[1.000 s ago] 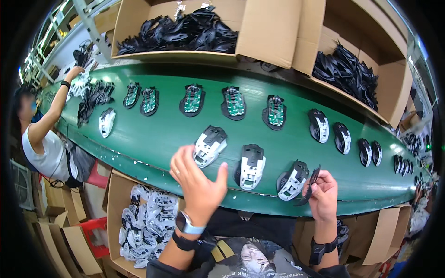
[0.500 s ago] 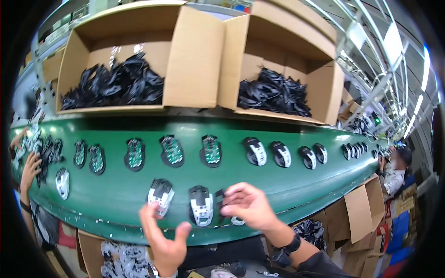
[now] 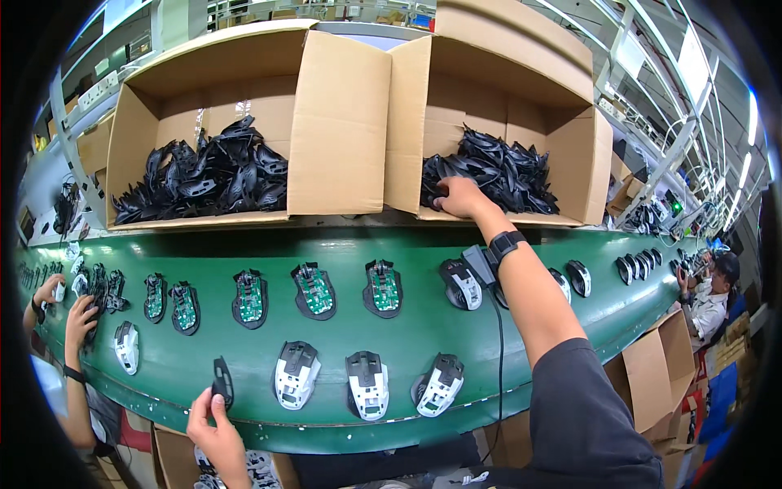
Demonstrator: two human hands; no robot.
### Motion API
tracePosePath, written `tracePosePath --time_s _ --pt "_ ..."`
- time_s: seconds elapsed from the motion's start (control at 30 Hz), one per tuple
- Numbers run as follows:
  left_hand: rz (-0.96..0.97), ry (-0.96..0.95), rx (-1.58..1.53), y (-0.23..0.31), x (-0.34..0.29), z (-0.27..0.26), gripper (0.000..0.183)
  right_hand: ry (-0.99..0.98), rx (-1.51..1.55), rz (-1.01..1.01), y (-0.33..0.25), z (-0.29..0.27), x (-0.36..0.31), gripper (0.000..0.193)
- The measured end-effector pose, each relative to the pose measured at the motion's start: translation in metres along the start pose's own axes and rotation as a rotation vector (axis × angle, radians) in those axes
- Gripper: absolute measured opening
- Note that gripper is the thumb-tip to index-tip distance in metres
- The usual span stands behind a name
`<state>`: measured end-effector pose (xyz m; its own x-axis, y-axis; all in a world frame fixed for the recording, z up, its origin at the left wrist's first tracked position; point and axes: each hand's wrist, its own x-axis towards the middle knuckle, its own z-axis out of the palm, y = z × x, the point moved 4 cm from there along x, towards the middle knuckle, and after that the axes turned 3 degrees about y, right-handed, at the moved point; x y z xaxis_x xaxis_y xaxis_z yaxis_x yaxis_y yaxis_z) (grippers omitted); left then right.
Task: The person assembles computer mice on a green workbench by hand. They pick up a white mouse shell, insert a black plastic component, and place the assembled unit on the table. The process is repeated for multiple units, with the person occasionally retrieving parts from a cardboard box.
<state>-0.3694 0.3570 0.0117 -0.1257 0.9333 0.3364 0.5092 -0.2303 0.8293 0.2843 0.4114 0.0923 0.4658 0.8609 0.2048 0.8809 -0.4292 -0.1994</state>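
Observation:
My left hand [image 3: 217, 432] is closed on a black plastic mouse side panel [image 3: 221, 383], held upright over the front edge of the green conveyor belt [image 3: 326, 440]. My right hand [image 3: 463, 198] reaches into the right cardboard box, its fingers curled at the near left of a pile of black plastic side panels [image 3: 509, 167]; what they grip is hidden. Between my arms stand three white-and-black mouse shells in a row: one [image 3: 296, 376] nearest my left hand, another [image 3: 367, 387] in the middle, a third [image 3: 440, 385] tilted at the right.
Opened mice with green circuit boards [image 3: 314, 292] form a row behind. More assembled mice [image 3: 461, 285] continue to the right. Another cardboard box of black parts [image 3: 204, 171] stands at left. A grey device [image 3: 479, 266] hangs a cable beside my forearm. Co-workers' hands [image 3: 80, 322] work at far left.
My right hand has gone from the front mice up into the right box. My left hand, open before beside a mouse, has moved left and now grips a black side panel.

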Motion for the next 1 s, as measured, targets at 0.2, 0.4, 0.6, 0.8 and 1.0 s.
tracePosePath --time_s 0.2,0.4,0.6,0.8,1.0 --pt "0.205 0.131 0.363 0.021 0.010 0.004 0.023 0.212 0.116 -0.078 0.008 -0.013 -0.002 0.031" --pt "0.483 -0.237 0.112 0.131 -0.067 0.051 0.025 0.346 1.095 -0.158 -0.005 -0.083 -0.103 0.021" --pt "0.737 -0.795 0.092 0.199 -0.150 0.147 0.064 0.069 1.741 0.102 -0.034 -0.035 -0.305 0.051" --pt "0.626 -0.838 -0.099 0.189 -0.161 0.162 0.064 0.113 2.015 0.376 -0.042 -0.004 -0.404 0.074" --pt "0.020 -0.952 -0.747 0.167 -0.158 0.142 0.064 -0.002 1.957 0.229 -0.062 -0.025 -0.405 0.063"
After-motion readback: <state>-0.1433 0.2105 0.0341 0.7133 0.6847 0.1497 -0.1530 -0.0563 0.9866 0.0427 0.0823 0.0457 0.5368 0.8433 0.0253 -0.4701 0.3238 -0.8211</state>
